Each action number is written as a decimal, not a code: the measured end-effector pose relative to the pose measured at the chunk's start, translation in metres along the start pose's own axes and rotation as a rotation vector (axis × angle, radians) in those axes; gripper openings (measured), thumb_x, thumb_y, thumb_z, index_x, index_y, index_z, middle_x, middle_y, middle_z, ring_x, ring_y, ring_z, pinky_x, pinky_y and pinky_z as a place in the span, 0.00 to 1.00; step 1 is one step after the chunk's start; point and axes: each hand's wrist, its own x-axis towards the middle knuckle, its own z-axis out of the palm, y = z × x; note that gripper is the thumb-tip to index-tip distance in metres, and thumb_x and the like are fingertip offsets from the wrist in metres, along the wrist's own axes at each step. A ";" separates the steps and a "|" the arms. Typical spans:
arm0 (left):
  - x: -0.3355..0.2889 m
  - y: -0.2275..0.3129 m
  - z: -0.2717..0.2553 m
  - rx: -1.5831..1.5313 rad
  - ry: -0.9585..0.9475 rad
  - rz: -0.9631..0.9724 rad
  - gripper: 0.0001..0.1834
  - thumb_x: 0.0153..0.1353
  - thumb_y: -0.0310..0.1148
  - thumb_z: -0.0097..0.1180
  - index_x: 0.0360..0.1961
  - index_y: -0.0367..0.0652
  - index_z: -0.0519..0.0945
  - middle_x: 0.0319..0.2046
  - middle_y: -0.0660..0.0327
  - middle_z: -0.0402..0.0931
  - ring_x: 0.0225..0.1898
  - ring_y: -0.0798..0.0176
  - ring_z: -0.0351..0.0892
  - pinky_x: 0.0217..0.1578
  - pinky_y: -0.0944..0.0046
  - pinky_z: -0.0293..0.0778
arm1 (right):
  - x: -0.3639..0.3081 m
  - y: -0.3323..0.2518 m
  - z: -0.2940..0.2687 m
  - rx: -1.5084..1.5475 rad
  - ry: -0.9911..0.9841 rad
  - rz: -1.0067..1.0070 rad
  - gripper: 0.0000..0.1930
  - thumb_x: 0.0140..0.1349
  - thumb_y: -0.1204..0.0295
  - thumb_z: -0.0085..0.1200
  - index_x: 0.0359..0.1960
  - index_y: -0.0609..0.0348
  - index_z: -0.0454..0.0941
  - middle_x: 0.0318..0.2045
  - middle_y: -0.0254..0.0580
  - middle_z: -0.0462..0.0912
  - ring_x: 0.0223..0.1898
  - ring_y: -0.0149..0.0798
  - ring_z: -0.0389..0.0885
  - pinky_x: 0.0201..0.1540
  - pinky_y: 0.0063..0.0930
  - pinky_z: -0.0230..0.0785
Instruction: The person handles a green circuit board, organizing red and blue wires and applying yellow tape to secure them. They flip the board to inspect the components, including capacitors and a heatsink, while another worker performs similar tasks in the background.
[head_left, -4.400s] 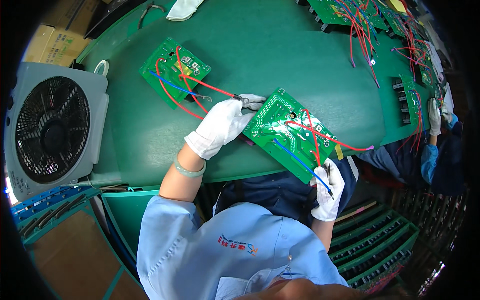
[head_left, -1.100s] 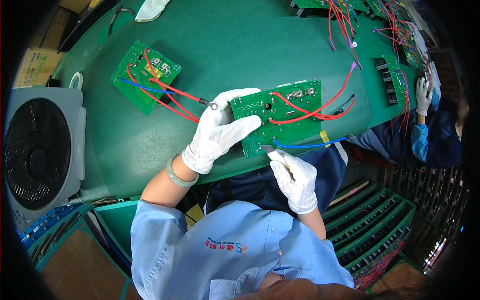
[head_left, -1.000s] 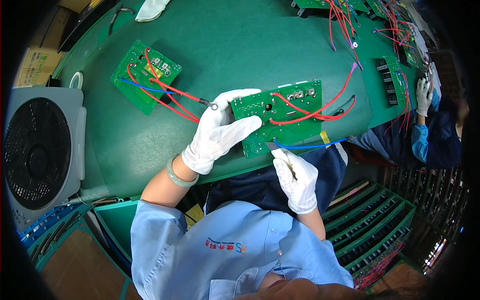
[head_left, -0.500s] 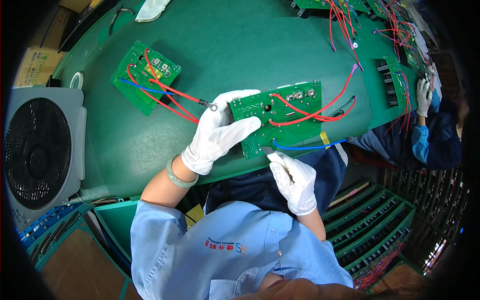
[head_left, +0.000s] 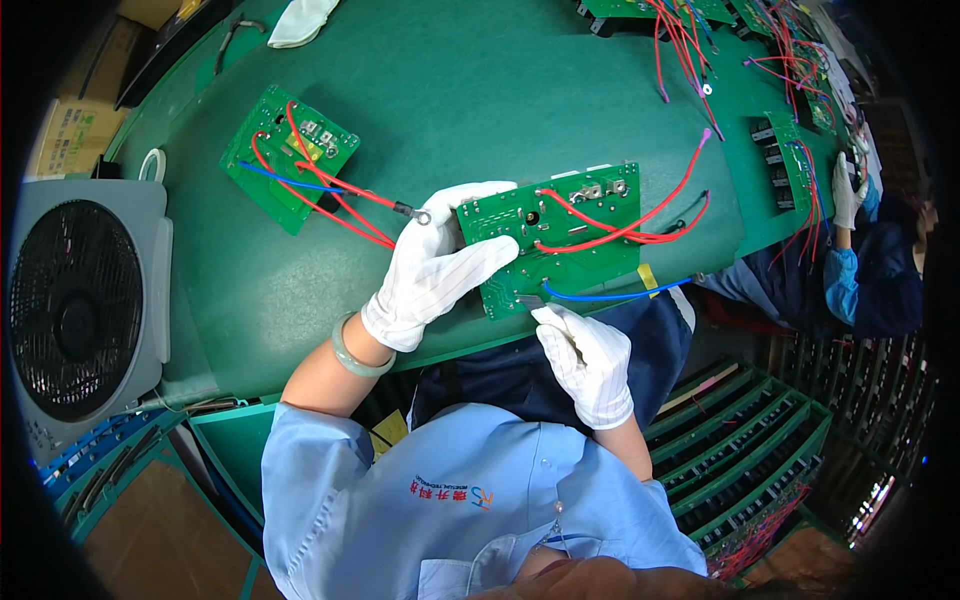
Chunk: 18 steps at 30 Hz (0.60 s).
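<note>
My gloved left hand point(head_left: 430, 265) grips the left side of a green circuit board point(head_left: 590, 262), thumb across its face and fingers behind it. Red wires and one blue wire point(head_left: 610, 296) run off the board to the right. Pinched in my gloved right hand point(head_left: 588, 362) is a small flat grey blade point(head_left: 531, 301), its tip at the board's lower edge; its handle is hidden in the glove. A second circuit board point(head_left: 290, 165) with red and blue wires lies on the green mat, beyond my left hand.
A grey fan point(head_left: 85, 300) stands at the left. Wired boards point(head_left: 790, 165) lie along the right side, where a co-worker's gloved hand point(head_left: 848, 195) shows. A white cloth glove point(head_left: 300, 22) rests at the far edge. Green slotted racks point(head_left: 740, 440) stand at lower right.
Almost nothing differs: the board and both hands have shifted very slightly left. The blade stays at the board's lower edge.
</note>
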 end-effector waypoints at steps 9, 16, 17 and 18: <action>0.000 0.002 0.000 0.006 0.002 -0.023 0.26 0.60 0.17 0.59 0.60 0.34 0.68 0.50 0.56 0.76 0.51 0.67 0.75 0.52 0.64 0.73 | -0.001 0.002 -0.007 -0.202 -0.017 -0.116 0.15 0.54 0.68 0.67 0.44 0.54 0.85 0.15 0.32 0.70 0.15 0.35 0.70 0.20 0.31 0.61; 0.001 0.000 -0.001 0.018 0.000 -0.031 0.26 0.60 0.17 0.59 0.60 0.34 0.68 0.51 0.56 0.76 0.52 0.66 0.76 0.52 0.64 0.73 | -0.002 0.001 -0.010 -0.251 0.001 -0.086 0.16 0.53 0.68 0.67 0.44 0.56 0.85 0.17 0.35 0.72 0.17 0.37 0.71 0.21 0.32 0.61; 0.001 -0.001 -0.001 0.021 0.000 -0.019 0.26 0.61 0.18 0.59 0.60 0.34 0.68 0.51 0.55 0.75 0.52 0.66 0.75 0.53 0.64 0.73 | -0.003 0.001 -0.011 -0.253 -0.031 -0.103 0.16 0.53 0.68 0.67 0.44 0.57 0.85 0.17 0.35 0.72 0.17 0.37 0.71 0.21 0.32 0.61; 0.001 -0.001 -0.001 0.032 -0.002 -0.017 0.26 0.61 0.18 0.59 0.60 0.33 0.68 0.51 0.55 0.75 0.52 0.66 0.75 0.53 0.64 0.73 | -0.003 0.000 -0.012 -0.256 -0.063 -0.120 0.15 0.53 0.68 0.67 0.43 0.57 0.85 0.16 0.35 0.71 0.17 0.37 0.71 0.21 0.32 0.61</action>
